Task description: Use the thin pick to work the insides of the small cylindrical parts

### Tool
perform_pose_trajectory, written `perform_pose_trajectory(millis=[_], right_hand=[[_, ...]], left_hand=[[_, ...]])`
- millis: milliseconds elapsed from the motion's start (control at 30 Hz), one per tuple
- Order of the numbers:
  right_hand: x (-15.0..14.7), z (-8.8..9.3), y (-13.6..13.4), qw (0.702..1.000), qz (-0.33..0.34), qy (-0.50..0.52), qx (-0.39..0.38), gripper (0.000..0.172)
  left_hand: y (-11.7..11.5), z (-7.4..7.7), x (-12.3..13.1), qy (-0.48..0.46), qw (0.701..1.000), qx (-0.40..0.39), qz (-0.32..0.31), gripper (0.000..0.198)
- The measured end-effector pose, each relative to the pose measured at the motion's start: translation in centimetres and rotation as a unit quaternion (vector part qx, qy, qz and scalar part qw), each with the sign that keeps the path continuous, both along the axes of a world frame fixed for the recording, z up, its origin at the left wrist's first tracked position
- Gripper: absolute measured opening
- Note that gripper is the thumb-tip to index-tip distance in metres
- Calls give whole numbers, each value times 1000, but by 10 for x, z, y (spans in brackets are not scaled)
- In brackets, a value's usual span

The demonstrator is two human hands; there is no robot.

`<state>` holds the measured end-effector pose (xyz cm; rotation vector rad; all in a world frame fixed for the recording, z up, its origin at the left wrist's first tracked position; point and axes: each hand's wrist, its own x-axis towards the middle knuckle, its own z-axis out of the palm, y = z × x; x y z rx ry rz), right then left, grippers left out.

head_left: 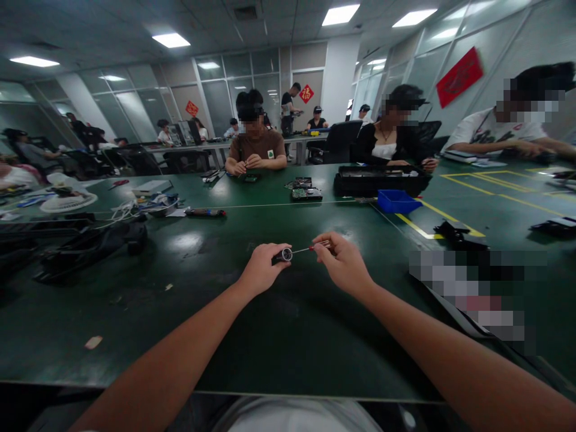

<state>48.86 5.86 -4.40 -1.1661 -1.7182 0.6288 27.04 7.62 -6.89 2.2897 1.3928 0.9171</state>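
Note:
Over the middle of the green table, my left hand [264,267] is closed around a small dark cylindrical part [284,255] with a round, pale-rimmed end. That end faces right, though what kind of part it is I cannot tell. In my right hand [342,264] is a screwdriver [310,248] with a red-and-clear handle, pinched between thumb and fingers. Its thin metal shaft points left, and the tip lies at or very close to the rim of the round end; whether it touches is too small to see.
A blue bin [398,201] stands ahead to the right, before a long black casing [382,180]. Circuit-board parts [306,193] lie ahead. On the left are a dark pen-shaped tool [206,212], cables [128,209] and black plastic parts [90,247]. Co-workers sit across the table.

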Motion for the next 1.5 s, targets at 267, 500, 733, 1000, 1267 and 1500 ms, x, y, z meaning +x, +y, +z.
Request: perform_pose_trajectory(millis=[267,500,733,1000,1267,1500], right_hand=[[0,-7,5,1000,-12,14,-8,27],[0,-13,9,999,15,45,-26,27],[-4,-15,14,986,-2,159,-58,22],[2,-31,33,928,2,331,-171,27],[-3,-29,26,951,-7,286,-121,28],[-3,-27,24,950,7,288,-118,31]], left_hand=[[1,-2,0,24,1000,10,-6,39],[1,-3,0,28,999,14,-2,38],[1,-2,2,27,1000,9,4,39],[1,3,2,48,998,30,-11,37],[3,-3,1,43,999,7,-6,40],[2,-2,1,36,999,6,-5,39]])
